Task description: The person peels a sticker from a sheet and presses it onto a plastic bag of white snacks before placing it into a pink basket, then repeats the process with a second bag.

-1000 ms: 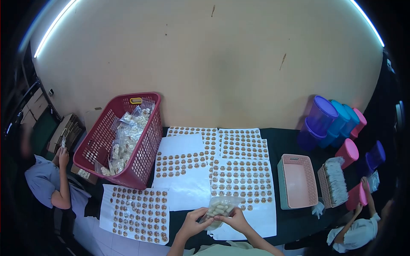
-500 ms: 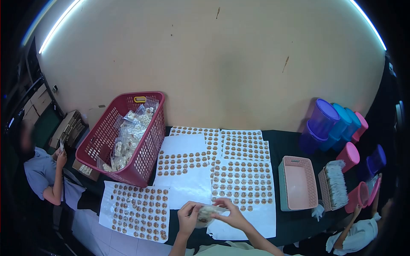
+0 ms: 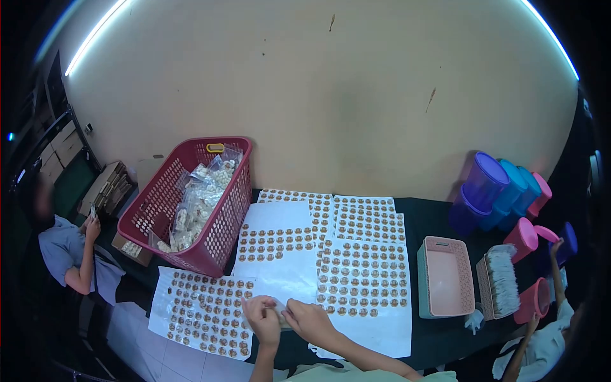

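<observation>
A small clear plastic bag [image 3: 284, 322] with pale contents is between my hands, low in the middle of the head view, mostly hidden by the fingers. My left hand [image 3: 263, 319] curls round its left side. On its right edge, my right hand [image 3: 310, 322] pinches with thumb and fingers. Just beyond the hands lie white sheets of round brown stickers: a partly used sheet [image 3: 275, 270], a fuller sheet [image 3: 363, 328] to the right, and another sheet [image 3: 201, 312] to the left.
A maroon laundry basket [image 3: 223, 235] of filled bags stands at the left. Right of the sheets are a pink basket [image 3: 445, 274], a narrow basket of packets [image 3: 501, 286] and purple containers [image 3: 487, 175]. One person [image 3: 76, 248] works at far left, another [image 3: 541, 344] at far right.
My hands have moved left and closer together, now covering most of the bag. The view has shifted slightly. The person at the right has moved a pink lid upward, away from the pink container.
</observation>
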`<state>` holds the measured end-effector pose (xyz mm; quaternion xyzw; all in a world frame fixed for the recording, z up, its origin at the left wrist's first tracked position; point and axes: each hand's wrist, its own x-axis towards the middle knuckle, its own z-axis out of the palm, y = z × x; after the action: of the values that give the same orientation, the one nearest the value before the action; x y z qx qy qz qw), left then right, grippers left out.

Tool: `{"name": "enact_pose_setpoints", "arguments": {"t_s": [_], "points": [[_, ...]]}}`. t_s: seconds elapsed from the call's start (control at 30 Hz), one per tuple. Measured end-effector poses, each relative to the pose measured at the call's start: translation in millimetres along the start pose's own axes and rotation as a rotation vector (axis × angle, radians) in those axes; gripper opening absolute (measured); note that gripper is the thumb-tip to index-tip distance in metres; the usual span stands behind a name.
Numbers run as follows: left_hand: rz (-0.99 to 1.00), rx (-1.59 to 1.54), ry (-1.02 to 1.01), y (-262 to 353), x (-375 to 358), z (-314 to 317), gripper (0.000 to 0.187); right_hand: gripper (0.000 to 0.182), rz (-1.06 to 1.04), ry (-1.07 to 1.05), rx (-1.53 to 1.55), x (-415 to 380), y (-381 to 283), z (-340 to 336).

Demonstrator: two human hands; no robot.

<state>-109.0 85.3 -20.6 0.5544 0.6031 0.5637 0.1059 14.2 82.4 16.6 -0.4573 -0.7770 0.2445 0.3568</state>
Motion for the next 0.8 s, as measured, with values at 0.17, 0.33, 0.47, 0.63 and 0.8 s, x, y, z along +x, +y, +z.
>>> {"name": "enact_pose_setpoints", "arguments": {"t_s": [0.17,0.33,0.47,0.63,0.8], "points": [[0.057,0.042,0.084,-5,23,-12,0.015,0.013,-0.04,-0.094,0.045,-5,-1,7],[-0.016,-0.086,0.092,-4,13,0,0.02,0.015,-0.032,-0.136,0.168,-14,0,-2],[-0.257,-0.387,-0.045,17,1,13,0.007,0.016,0.113,-0.16,0.268,-33,29,-6],[0.037,-0.328,-0.311,28,-24,20,0.029,0.016,0.217,0.104,0.394,-43,44,-28],[0.264,-0.144,-0.533,31,-36,24,0.049,0.017,0.227,0.156,0.384,-45,38,-37]]}}
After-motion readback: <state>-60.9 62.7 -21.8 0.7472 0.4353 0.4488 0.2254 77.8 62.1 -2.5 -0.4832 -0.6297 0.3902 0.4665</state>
